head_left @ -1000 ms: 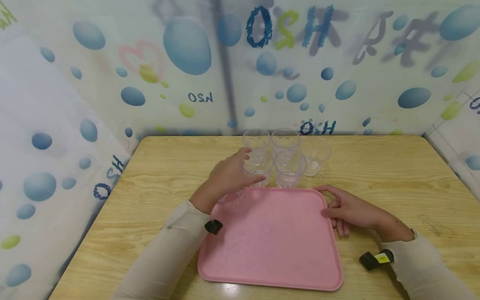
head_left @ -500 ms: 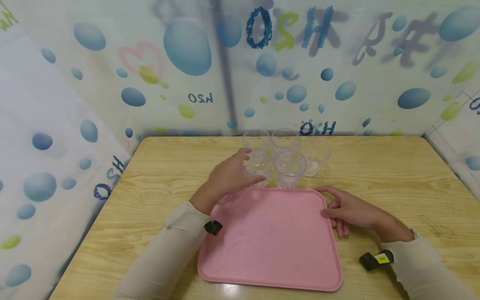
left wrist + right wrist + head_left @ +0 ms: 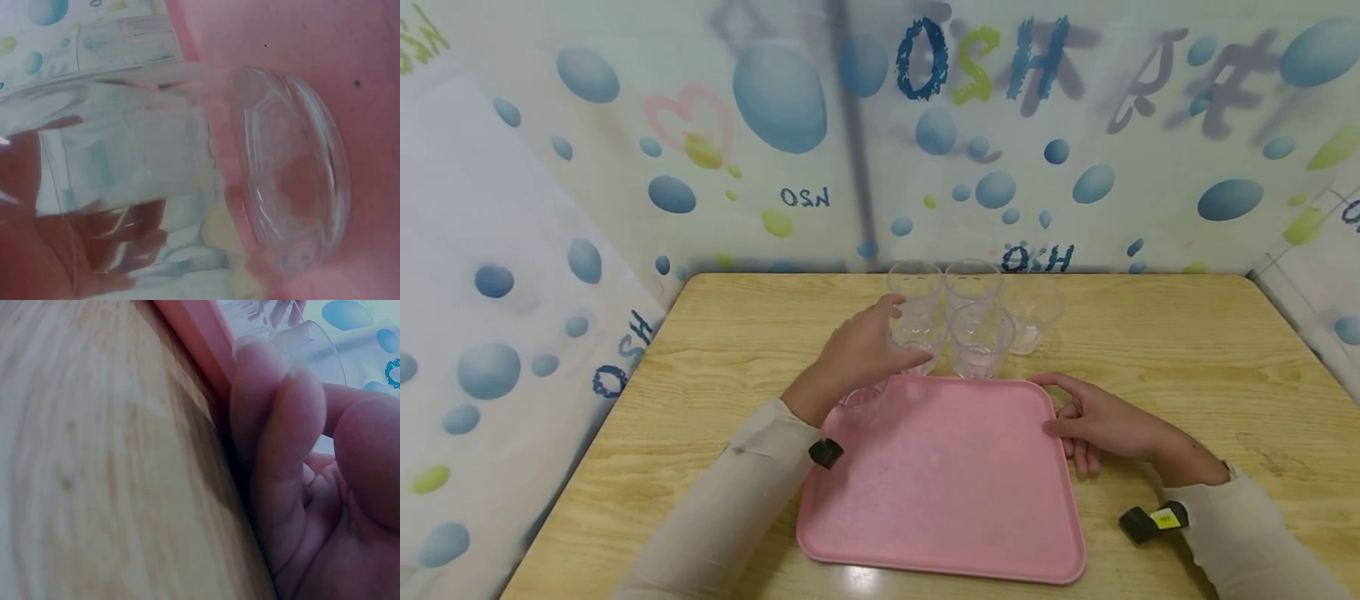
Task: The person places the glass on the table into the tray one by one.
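In the head view my left hand [image 3: 861, 346] curves round the left side of a clear tumbler [image 3: 919, 333], thumb across its front and fingertips by its rim. Another clear tumbler [image 3: 863, 395] stands on the far left corner of the pink tray [image 3: 947, 483], partly hidden below that wrist. It fills the left wrist view as a thick-based tumbler [image 3: 294, 169], with fingers showing through it. My right hand [image 3: 1101, 417] grips the tray's far right corner, thumb on the rim. Close up in the right wrist view, its fingers [image 3: 287, 419] are curled beside the tray's edge [image 3: 197, 331].
Several more clear tumblers stand grouped behind the tray, among them one in front [image 3: 981, 337], one at the back [image 3: 973, 279] and a tilted one [image 3: 1032, 317] to the right. The wooden table [image 3: 1180, 350] backs onto a patterned wall [image 3: 865, 150].
Both hands, the tray and the tumblers stay where they were. Only the head view has shifted slightly.
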A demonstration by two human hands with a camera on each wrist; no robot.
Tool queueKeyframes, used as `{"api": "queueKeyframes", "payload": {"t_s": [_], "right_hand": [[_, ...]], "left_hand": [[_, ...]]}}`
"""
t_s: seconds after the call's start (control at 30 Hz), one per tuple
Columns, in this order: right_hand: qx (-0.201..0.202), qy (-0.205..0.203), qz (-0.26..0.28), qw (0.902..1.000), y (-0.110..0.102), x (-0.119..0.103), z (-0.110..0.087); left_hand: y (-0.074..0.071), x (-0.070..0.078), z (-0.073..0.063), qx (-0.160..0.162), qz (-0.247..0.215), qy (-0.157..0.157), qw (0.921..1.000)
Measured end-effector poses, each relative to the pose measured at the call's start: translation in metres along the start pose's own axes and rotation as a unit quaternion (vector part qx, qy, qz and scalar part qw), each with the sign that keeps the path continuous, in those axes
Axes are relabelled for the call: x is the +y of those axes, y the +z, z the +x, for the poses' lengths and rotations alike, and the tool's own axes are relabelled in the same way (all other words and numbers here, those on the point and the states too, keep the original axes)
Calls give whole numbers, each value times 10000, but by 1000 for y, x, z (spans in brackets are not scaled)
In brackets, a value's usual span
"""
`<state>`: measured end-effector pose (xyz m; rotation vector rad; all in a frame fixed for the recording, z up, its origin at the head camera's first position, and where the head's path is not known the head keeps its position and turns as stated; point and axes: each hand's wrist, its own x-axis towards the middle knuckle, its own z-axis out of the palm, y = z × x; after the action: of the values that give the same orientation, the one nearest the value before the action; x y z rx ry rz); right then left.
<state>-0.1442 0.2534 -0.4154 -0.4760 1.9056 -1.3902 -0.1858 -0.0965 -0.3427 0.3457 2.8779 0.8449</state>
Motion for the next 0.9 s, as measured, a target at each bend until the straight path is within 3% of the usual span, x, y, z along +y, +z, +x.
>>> {"api": "queueKeyframes", "payload": {"t_s": [0.17,0.43,0.9], "right_hand": [[-1,2,-16,10000,0,0,1],[0,-25,-63,10000,-1,0,1],[-10,-21,-87,10000,-1,1,1]], "left_hand": [[-2,1,0,142,-8,115,9998],[-4,5,-4,621,151,513,9966],[-19,20,-27,759,-86,651,9950]]}}
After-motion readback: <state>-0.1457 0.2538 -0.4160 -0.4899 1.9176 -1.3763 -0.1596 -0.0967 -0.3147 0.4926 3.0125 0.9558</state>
